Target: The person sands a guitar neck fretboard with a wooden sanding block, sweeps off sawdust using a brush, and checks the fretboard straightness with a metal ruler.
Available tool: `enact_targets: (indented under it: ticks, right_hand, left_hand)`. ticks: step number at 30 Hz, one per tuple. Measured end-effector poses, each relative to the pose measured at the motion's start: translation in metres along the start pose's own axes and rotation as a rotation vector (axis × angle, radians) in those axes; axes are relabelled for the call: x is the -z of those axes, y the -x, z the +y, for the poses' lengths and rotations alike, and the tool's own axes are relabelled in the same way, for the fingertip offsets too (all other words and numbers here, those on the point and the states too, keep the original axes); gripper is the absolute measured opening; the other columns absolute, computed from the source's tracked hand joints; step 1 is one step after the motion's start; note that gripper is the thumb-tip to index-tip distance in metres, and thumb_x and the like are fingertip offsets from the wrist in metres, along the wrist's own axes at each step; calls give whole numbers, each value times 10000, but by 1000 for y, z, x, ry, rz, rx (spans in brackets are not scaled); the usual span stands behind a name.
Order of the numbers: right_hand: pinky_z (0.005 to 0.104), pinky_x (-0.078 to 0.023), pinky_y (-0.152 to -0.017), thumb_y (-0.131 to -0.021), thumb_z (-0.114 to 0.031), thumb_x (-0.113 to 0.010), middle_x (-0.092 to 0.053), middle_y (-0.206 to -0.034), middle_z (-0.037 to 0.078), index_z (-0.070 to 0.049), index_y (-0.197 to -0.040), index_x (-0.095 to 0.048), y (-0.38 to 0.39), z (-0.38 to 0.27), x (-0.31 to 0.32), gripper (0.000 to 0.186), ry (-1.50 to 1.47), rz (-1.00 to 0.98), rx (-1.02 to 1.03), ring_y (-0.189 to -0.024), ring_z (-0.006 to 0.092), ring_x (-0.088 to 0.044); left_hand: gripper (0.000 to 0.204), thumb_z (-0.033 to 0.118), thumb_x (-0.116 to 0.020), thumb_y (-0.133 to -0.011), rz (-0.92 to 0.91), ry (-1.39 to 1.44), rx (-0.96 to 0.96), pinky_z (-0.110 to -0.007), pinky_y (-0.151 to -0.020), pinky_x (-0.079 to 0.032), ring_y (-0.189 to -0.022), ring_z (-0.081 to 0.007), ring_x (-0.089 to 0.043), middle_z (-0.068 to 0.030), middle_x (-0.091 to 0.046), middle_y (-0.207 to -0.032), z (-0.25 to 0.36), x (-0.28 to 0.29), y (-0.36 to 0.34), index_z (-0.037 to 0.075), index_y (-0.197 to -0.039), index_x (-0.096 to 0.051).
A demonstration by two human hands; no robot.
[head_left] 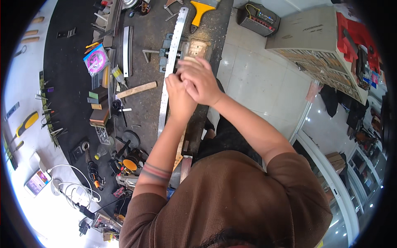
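Wood piece [198,48], pale and marked with small dark spots, lies near the right edge of the dark counter [145,35], just beyond the fingertips of the right grip [201,82]. Both grips meet in front of it: the left grip [180,97] has its fingers curled inward, and the right grip laps over it with bent fingers pointing forward. I cannot tell whether either of the 2 is clenched on something, as the overlap hides the palms and the right fingertips are blurred.

Just left of the wood piece, a long steel ruler [170,68] runs up the counter and crosses over a grey-blue clamp [166,44]; the left grip overlaps its edge in view. Farther up lies a yellow-handled brush [200,15], with sawdust around its dark tip. Left of the ruler, 1 wooden strip [137,89] lies slantwise, apart from both grips.
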State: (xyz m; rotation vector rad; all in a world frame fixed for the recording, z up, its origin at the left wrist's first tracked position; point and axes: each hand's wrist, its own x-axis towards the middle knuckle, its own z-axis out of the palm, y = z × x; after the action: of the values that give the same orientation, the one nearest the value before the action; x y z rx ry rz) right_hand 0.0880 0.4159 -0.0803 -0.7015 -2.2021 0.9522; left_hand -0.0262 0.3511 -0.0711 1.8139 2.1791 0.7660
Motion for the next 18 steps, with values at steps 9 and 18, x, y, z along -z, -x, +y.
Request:
enact_targets:
  ticks: [9, 18]
  right_hand:
    - [595, -364, -1277, -944, -183, -656, -758, -1372, 127, -140, -1051, -729, -90, 77, 25, 136, 96, 130, 122, -1407, 375, -646]
    - [592, -402, -1230, -1003, -210, -610, -789, -1241, 107, -109, -988, -702, -86, 64, 35, 137, 25, 191, 193, -1329, 322, -705]
  left_hand:
    - [312, 126, -676, -965, 58, -143, 14, -570, -998, -498, -1118, -472, -578, -250, -595, -1173, -6, -19, -89, -42, -1228, -683]
    - [350, 210, -733, -953, 75, -134, -25, -537, -967, -493, -1101, -430, -575, -227, -620, -1167, -1, -19, -82, 50, -1264, -749]
